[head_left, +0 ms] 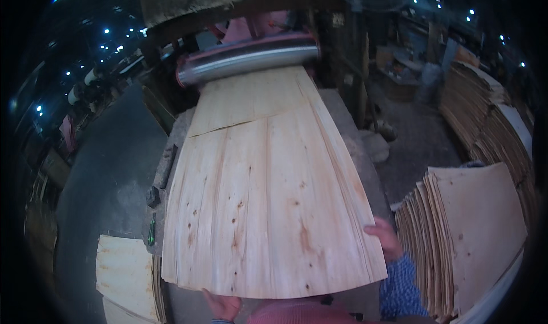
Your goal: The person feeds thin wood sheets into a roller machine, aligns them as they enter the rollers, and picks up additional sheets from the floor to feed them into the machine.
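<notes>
A long, pale wood veneer sheet (274,204) with small knots and brown streaks lies before me. Its far end reaches a shiny metal roller (251,58). A second veneer piece (245,98) shows at the far end, its ragged edge crossing the sheet. My left hand (222,306) holds the near edge from below, left of the middle, its fingers partly hidden under the wood. At the near right side, my right hand (386,238), in a blue patterned sleeve, is closed on the sheet's edge.
A grey machine table (348,124) lies under the sheet. Stacked veneer (476,227) stands at my right, with a taller stack (485,113) behind it. A lower stack (127,272) is at near left. A green-handled tool (152,230) rests on the table's left edge. Pink cloth (245,31) shows beyond the roller.
</notes>
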Available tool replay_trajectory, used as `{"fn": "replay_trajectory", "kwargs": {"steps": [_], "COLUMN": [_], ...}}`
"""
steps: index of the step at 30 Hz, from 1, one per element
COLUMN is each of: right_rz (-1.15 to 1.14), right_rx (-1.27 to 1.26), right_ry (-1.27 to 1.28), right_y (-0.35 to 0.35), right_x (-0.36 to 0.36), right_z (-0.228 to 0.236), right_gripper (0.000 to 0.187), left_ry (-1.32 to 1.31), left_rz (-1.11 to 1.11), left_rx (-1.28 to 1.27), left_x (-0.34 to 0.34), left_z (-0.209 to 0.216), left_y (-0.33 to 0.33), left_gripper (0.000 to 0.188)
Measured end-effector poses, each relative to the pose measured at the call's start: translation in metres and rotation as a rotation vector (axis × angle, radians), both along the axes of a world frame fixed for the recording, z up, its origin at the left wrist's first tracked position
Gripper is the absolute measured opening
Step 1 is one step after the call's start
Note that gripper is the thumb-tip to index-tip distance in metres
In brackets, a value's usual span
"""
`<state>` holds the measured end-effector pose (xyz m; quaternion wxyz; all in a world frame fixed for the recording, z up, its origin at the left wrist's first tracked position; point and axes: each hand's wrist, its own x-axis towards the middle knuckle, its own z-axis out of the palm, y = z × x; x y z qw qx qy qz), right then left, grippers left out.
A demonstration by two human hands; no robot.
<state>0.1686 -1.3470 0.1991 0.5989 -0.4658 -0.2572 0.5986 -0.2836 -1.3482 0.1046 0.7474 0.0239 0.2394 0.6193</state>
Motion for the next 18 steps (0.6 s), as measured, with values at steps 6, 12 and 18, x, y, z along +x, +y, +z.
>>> {"fn": "replay_trajectory", "kwargs": {"steps": [6,12,18], "right_rz": [-0.063,-0.086,-0.071], "right_rx": [-0.155,-0.173,-0.075], "right_ry": [0.22,-0.03,0.008], "right_y": [-0.021,-0.028,-0.031], "right_x": [0.017,0.005,0.01], "right_z": [-0.142,-0.074,-0.022], "right_gripper": [0.043,0.047,0.048], "left_ry": [0.378,0.429,0.474], "left_rz": [-0.245,-0.225,-0.242], "left_rx": [0.037,-0.252,-0.257], "left_x": [-0.044,-0.051,-0.048], "left_z": [-0.018,-0.064,-0.088], "left_y": [0.043,0.01,-0.007], "left_gripper": [0.055,0.044,0.046]}}
